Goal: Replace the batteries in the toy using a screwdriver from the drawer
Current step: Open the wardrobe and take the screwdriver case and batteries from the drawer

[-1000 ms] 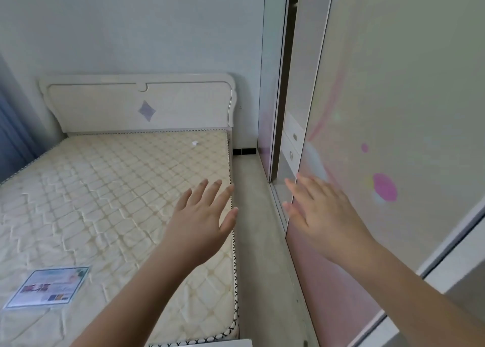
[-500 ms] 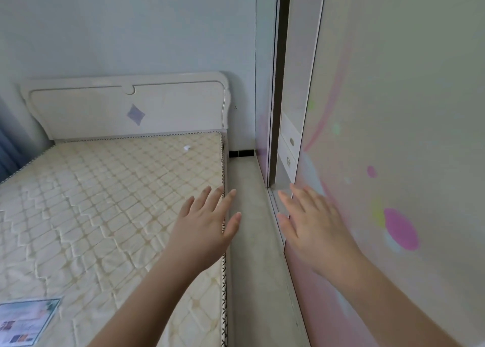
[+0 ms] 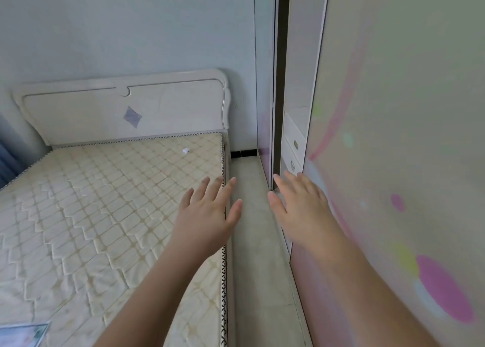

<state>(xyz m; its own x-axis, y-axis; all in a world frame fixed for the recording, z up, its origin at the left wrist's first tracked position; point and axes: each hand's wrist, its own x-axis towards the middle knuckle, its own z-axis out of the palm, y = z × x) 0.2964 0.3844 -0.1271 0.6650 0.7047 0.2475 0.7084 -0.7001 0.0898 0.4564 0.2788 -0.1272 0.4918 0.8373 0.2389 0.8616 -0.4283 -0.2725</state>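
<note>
Early in the task, by the look of it: nothing held, no screwdriver and no toy anywhere in sight, so presumably both yet to be fetched.

Two small white wooden drawers with round metal knobs (image 3: 294,147), stacked inside the wardrobe at about 1 o'clock, showing only through the narrow gap left by the tall sliding wardrobe door with pink and yellow-green blobs on a pale glossy panel (image 3: 393,163). Likely the place of the screwdriver, hence the reach toward that gap; whether the tool lies inside cannot be told with both drawers closed.

Right hand (image 3: 301,207) stretched forward at 1 o'clock, palm down and turned a little toward the door, fingers (image 3: 291,178) straight and slightly spread, gripping nothing, tips just short of the door's leading edge and the lower drawer; contact with the door panel not clear. Forearm running close along the door face.

Left hand (image 3: 207,215) held out at 12 o'clock, level with the right, palm down, fingers apart and relaxed, thumb out to the side, hovering above the edge of the bare cream quilted mattress (image 3: 91,215), seemingly idle and kept out for balance.

White carved headboard (image 3: 123,108) at 11 o'clock; small white object (image 3: 185,151) lying on the mattress, too small to identify.
</note>
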